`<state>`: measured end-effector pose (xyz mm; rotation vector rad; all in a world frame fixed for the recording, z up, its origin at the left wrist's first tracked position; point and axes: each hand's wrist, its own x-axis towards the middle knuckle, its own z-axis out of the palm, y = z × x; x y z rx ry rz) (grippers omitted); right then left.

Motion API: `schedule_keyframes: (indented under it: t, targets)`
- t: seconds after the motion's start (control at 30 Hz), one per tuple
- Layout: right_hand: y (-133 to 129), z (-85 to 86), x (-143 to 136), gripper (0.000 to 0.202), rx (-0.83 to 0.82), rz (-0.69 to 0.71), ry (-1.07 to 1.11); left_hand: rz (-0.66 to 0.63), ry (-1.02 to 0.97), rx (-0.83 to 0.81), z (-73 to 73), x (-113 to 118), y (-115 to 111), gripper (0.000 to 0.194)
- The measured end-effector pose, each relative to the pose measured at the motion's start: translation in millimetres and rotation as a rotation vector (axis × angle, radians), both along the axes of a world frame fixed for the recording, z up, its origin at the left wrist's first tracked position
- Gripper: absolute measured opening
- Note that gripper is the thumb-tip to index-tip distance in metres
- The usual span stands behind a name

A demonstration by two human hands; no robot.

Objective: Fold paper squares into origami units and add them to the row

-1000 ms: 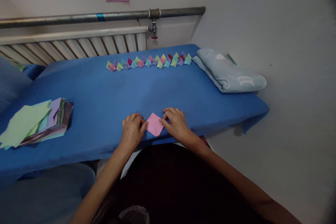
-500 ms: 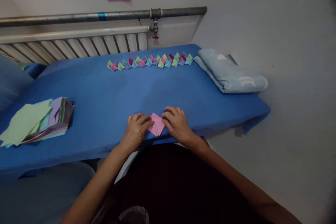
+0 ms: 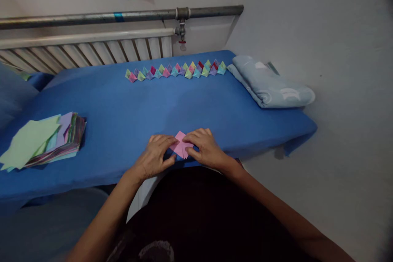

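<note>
A small pink folded paper (image 3: 180,150), diamond-shaped with a crease down its middle, lies near the front edge of the bed. At its left corner rest the outstretched fingers of my left hand (image 3: 157,153), its thumb apart and below them. My right hand (image 3: 205,146) has the right-hand flap between thumb and forefinger, covering part of that side. Farther back stands a row of folded paper pieces (image 3: 174,72) in several colours, set in a zigzag.
A stack of coloured paper sheets (image 3: 33,141) lies on the blue bed sheet (image 3: 123,123) at the left. A folded light-blue blanket (image 3: 276,84) sits at the back right, by the wall. Behind the bed run a radiator (image 3: 101,52) and a metal pipe (image 3: 76,18) with a valve.
My right hand has moved left over the paper and taken its right flap. My left thumb has come off the paper and spread downward. The paper now looks wider, with its side flaps out.
</note>
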<state>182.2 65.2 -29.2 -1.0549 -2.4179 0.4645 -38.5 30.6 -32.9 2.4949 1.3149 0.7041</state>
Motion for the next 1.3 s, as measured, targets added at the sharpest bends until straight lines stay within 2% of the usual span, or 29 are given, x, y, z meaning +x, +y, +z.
schedule_keyframes:
  t: [0.17, 0.4, 0.63, 0.8, 0.97, 1.3]
  targets:
    - [0.3, 2.0, -0.3, 0.019, -0.026, 0.002, 0.016, -0.008, -0.006, 0.019, -2.0, 0.6, 4.0, 0.033]
    - [0.2, 3.2, -0.7, 0.014, -0.028, 0.026, 0.005, -0.018, -0.038, 0.125, 0.4, 4.2, 6.6, 0.020]
    - [0.0, 2.1, -7.7, 0.011, -0.052, -0.027, -0.027, 0.015, -0.031, 0.115, -1.2, 4.7, 5.5, 0.023]
    - [-0.2, -0.1, -11.3, 0.020, -0.041, -0.062, -0.028, 0.018, -0.074, 0.078, -3.1, 3.1, 5.0, 0.020]
    - [-0.7, 0.0, -11.7, 0.011, -0.049, -0.075, -0.013, 0.002, -0.087, 0.057, -4.2, -0.4, 6.4, 0.021]
    - [-1.3, -1.9, -13.6, 0.013, -0.067, -0.090, 0.009, 0.044, -0.075, 0.100, -4.5, 3.6, 6.2, 0.020]
